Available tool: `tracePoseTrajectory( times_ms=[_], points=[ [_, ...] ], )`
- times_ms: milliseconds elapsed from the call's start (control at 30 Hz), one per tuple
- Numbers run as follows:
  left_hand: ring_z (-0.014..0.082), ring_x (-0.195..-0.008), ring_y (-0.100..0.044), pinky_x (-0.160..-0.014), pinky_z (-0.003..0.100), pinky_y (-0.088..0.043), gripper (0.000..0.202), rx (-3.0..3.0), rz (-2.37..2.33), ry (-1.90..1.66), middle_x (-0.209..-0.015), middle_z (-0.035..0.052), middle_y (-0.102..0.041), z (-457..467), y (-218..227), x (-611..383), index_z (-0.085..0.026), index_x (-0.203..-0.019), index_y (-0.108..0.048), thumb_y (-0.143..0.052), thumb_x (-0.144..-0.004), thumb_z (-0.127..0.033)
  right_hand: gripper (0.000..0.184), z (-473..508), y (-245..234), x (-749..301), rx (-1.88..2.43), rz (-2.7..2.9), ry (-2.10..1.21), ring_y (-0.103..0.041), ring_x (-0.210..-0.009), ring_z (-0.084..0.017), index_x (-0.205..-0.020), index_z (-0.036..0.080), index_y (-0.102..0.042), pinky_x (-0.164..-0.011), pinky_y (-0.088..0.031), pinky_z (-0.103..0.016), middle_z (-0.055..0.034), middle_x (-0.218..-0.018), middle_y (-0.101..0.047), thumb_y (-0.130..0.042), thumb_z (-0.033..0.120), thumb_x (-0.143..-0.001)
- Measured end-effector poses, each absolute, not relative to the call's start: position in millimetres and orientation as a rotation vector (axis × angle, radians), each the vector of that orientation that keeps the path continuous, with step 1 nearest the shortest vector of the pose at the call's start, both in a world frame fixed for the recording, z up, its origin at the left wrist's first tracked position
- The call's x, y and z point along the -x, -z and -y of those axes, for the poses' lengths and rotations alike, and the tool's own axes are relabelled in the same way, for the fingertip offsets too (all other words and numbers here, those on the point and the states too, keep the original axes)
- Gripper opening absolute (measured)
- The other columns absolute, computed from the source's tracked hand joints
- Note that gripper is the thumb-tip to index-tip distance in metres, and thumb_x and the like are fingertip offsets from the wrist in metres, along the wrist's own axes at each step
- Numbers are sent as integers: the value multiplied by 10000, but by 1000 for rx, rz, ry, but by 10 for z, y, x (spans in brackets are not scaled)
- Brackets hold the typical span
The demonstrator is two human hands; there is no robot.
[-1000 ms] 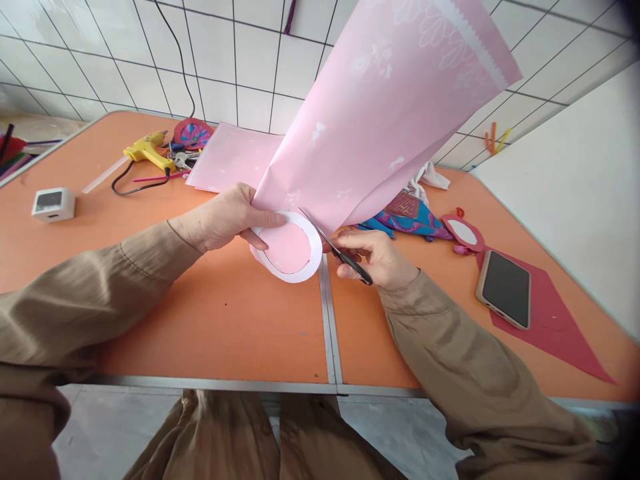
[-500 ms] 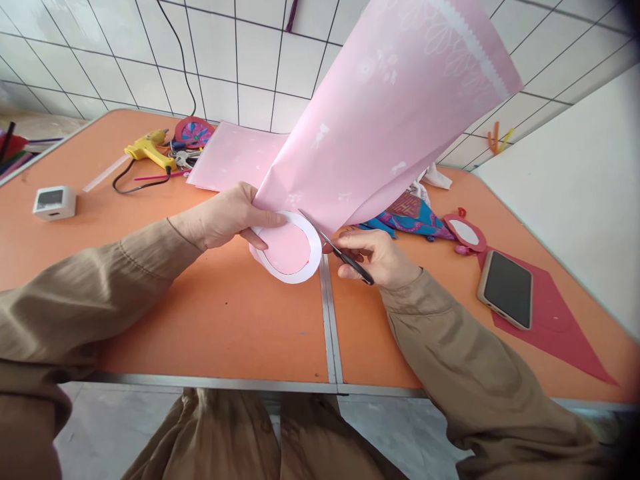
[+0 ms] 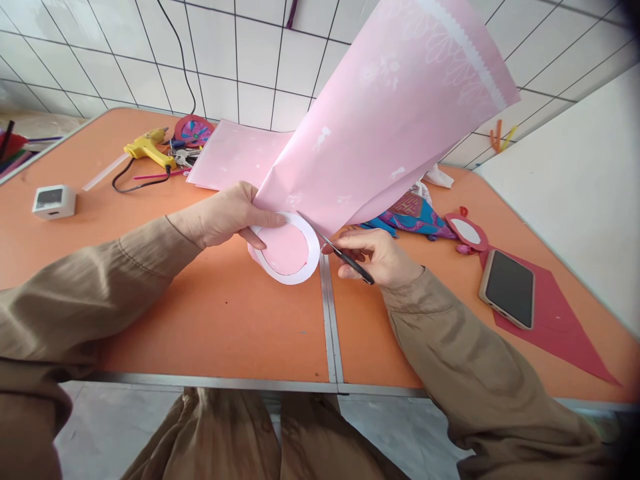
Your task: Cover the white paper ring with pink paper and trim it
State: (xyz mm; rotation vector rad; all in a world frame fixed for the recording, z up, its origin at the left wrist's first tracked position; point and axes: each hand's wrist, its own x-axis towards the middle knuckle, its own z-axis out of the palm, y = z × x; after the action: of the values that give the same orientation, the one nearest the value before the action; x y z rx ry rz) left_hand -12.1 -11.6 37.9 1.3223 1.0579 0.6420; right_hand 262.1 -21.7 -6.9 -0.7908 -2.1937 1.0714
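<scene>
While the left hand point(image 3: 220, 217) pinches the near end of a pink patterned sheet point(image 3: 380, 127), thumb pressed on top and the other fingers curled beneath, the rest of that sheet rises steeply toward the far right, well clear of the table. At the pinched end a white paper ring point(image 3: 315, 257) lies against the sheet and frames a pink oval. It hangs just above the orange table point(image 3: 210, 320), beside the metal seam point(image 3: 327, 320) that runs near to far.

The right hand point(image 3: 383, 257) is closed around black-handled scissors point(image 3: 343, 255), with the fingers wrapped about the handles. The blades point far-left and meet the right edge of the ring where it joins the sheet. How far apart the blades stand cannot be told.

Far behind the left hand a second pink sheet point(image 3: 235, 157) lies flat, with a yellow glue gun point(image 3: 147, 148) and a bunch of keys point(image 3: 183, 158) just left of it. A small white cube point(image 3: 53, 201) sits alone at the far left. To the right, a blue patterned cloth point(image 3: 417, 217) lies under the raised sheet. A smartphone point(image 3: 509, 288) rests face up on a dark red paper triangle point(image 3: 555, 330).
</scene>
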Motion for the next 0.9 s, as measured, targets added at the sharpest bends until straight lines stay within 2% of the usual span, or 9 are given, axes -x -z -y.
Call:
tracePoseTrajectory(
  times_ms=[167,467,600,900],
  points=[
    [274,-854,-723,-577,279,-612,346,-1339,-1070,-615,-932,91,-775,113,-404,128,-160,-920,-784,-832,-620,-325,450,225,47,-2613,779,2208,-1063,-438,-595,-112,-903,132,-743,-492,-391,-242,-19,-685,-501,-774,537,-709],
    [312,-878,-730,-663,351,-627,343,-1323,-1067,-612,-928,114,-769,105,-395,129,-151,-929,-781,-821,-621,-299,463,227,47,-2617,810,2227,-1048,-442,-588,-114,-903,136,-747,-475,-373,-242,-19,-681,-507,-761,557,-711],
    [304,-870,-727,-643,339,-623,366,-1328,-1073,-609,-929,111,-770,96,-388,134,-152,-946,-781,-820,-619,-312,453,226,40,-2614,803,2243,-998,-438,-586,-119,-896,138,-751,-467,-356,-248,-22,-664,-516,-760,553,-715],
    [285,-857,-727,-635,308,-611,292,-1331,-1114,-583,-887,87,-775,69,-386,141,-169,-836,-789,-828,-594,-328,464,210,64,-2643,812,2282,-962,-436,-579,-122,-925,123,-750,-474,-357,-256,-17,-650,-505,-757,542,-726]
  ],
)
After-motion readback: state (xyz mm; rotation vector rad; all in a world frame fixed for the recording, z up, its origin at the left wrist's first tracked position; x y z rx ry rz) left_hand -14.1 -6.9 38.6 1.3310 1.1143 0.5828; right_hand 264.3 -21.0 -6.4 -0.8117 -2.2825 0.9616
